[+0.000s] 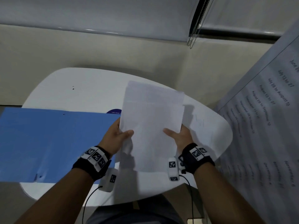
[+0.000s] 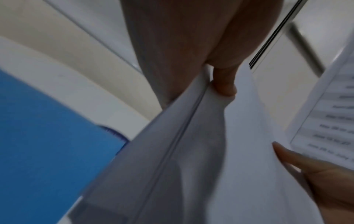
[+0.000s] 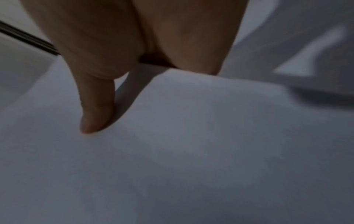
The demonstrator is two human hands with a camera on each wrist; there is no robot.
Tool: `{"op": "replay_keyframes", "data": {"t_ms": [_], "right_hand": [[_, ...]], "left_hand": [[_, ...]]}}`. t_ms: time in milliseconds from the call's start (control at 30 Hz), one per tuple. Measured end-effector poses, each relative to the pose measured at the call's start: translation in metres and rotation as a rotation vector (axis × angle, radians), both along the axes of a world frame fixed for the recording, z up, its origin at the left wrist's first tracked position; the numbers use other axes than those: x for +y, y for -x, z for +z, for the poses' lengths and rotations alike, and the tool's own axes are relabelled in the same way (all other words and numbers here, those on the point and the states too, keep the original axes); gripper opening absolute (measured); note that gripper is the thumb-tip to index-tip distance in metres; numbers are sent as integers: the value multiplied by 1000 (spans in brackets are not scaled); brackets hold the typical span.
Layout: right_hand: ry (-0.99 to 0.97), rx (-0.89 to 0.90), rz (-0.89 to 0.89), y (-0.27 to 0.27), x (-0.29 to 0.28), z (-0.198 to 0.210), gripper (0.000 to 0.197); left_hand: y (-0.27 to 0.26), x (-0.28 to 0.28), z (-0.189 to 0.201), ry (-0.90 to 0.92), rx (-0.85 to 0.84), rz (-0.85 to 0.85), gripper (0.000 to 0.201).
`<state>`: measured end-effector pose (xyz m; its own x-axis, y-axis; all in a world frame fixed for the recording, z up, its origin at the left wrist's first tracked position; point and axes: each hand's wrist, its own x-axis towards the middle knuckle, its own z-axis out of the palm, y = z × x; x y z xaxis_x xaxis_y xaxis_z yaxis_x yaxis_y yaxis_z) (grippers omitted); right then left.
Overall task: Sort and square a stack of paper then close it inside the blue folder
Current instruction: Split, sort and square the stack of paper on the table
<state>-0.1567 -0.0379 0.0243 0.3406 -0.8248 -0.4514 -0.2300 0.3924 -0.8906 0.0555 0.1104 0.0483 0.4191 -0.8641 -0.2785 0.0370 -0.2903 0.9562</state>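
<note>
White table, wall and a dated sheet

The white rounded table (image 1: 77, 88) carries a dark round sticker (image 1: 114, 111) with white lettering near its middle. Beyond the table runs a grey ledge (image 1: 97, 18) with a beaded blind cord (image 1: 196, 21) hanging. Right of the table hangs a printed date list (image 1: 267, 110).

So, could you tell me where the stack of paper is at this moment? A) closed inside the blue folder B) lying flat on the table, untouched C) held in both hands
C: the left hand and right hand each grip a lower side of the stack of paper, beside the open blue folder.
</note>
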Motion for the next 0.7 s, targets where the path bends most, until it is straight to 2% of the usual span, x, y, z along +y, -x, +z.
{"op": "replay_keyframes", "data": {"t_ms": [100,167,233,467,567,700], "right_hand": [[143,-138,-111,1,0,41,29],[242,-179,-139,4,3,59,26],[312,-208,-151,7,7,71,29],[298,-120,-160,13,15,60,42],[325,-161,-185,12,13,67,40],[369,-245,-231,8,13,77,21]], "left_hand": [[-1,-7,25,103,-82,26,34],[3,-15,34,151,-177,88,31],[7,-22,34,179,-204,154,26],[20,-28,7,109,-60,127,55],[20,-34,11,163,33,127,49],[28,-40,27,252,122,125,32]]}}
